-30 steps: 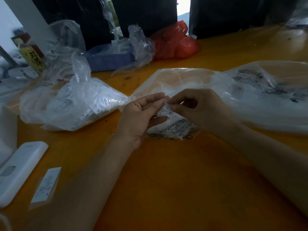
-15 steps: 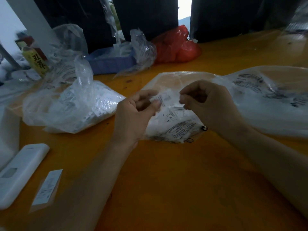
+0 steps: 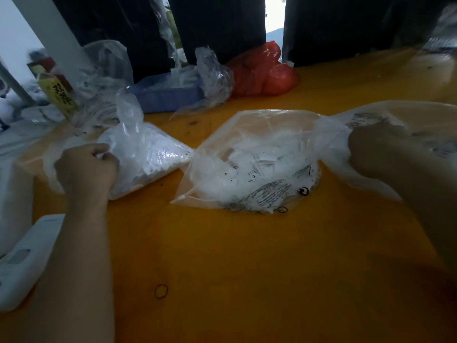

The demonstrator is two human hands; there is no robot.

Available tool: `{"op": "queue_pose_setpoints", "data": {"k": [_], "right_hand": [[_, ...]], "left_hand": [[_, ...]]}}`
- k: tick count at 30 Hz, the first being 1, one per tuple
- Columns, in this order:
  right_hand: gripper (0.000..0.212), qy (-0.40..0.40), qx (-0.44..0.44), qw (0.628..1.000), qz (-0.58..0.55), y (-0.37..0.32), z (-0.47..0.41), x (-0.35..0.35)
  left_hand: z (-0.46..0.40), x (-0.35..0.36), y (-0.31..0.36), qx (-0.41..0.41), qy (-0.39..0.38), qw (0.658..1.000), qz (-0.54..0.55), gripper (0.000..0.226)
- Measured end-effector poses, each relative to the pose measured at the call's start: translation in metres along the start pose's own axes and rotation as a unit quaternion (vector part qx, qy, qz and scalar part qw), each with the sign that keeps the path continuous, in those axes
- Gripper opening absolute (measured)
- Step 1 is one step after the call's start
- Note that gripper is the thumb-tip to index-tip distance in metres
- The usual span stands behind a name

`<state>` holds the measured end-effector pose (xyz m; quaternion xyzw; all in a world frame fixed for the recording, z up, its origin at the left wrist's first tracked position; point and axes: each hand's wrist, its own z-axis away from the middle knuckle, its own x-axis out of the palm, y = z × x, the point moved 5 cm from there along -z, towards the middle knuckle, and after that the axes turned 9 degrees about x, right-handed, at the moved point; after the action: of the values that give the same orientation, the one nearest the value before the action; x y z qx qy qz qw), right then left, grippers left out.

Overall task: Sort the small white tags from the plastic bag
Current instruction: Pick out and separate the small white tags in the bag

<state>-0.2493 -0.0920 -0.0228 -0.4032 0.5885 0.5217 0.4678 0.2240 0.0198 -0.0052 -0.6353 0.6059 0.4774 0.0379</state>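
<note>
A clear plastic bag (image 3: 249, 134) with loose small white tags (image 3: 259, 162) inside lies in the middle of the orange table (image 3: 247, 256). To its left sits a second clear bag (image 3: 148, 154), full of white tags. My left hand (image 3: 86, 167) is at this left bag with its fingers curled, and it pinches something small and white at the fingertips. My right hand (image 3: 378, 149) is at the far right, dark and blurred behind a third translucent printed bag (image 3: 420, 120). How the right hand's fingers lie is hidden.
A white device (image 3: 22, 261) lies at the near left edge. A loose rubber band (image 3: 161, 291) rests on the table in front, and two more lie by the middle bag. At the back are a blue tray (image 3: 170, 95), a red bag (image 3: 262, 70) and a yellow box (image 3: 59, 95).
Both hands have left the middle bag. My left hand moved left to the bag of tags. My right hand moved right, behind the printed bag.
</note>
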Motion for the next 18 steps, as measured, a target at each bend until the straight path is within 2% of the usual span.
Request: {"op": "queue_pose_setpoints", "data": {"k": [3, 6, 9, 11, 13, 16, 17, 18], "right_hand": [[0.026, 0.007, 0.012, 0.999, -0.046, 0.000, 0.001, 0.001], [0.025, 0.052, 0.015, 0.996, -0.077, -0.001, 0.005, -0.006], [0.029, 0.122, -0.002, 0.982, -0.141, 0.004, 0.010, -0.015], [0.019, 0.175, -0.007, 0.964, -0.202, 0.005, 0.012, -0.023], [0.014, 0.240, -0.007, 0.927, -0.288, 0.003, 0.018, -0.033], [0.020, 0.355, -0.055, 0.813, -0.457, -0.007, 0.044, -0.053], [0.020, 0.366, -0.090, 0.779, -0.501, -0.014, 0.054, -0.057], [0.019, 0.349, -0.130, 0.750, -0.546, -0.022, 0.061, -0.057]], "left_hand": [[0.001, 0.009, 0.013, 0.044, -0.030, 0.997, -0.052, 0.033], [-0.001, 0.012, 0.013, 0.013, -0.041, 0.991, -0.124, 0.038], [0.003, 0.005, 0.016, 0.008, -0.005, 0.989, -0.151, 0.043], [0.005, -0.002, 0.021, 0.020, 0.039, 0.986, -0.158, 0.047], [0.010, -0.007, 0.033, 0.045, 0.083, 0.988, -0.123, 0.048], [0.033, -0.007, 0.079, 0.183, 0.145, 0.971, 0.048, 0.036], [0.046, -0.002, 0.100, 0.246, 0.127, 0.953, 0.120, 0.029], [0.061, 0.006, 0.121, 0.298, 0.074, 0.934, 0.185, 0.025]]}}
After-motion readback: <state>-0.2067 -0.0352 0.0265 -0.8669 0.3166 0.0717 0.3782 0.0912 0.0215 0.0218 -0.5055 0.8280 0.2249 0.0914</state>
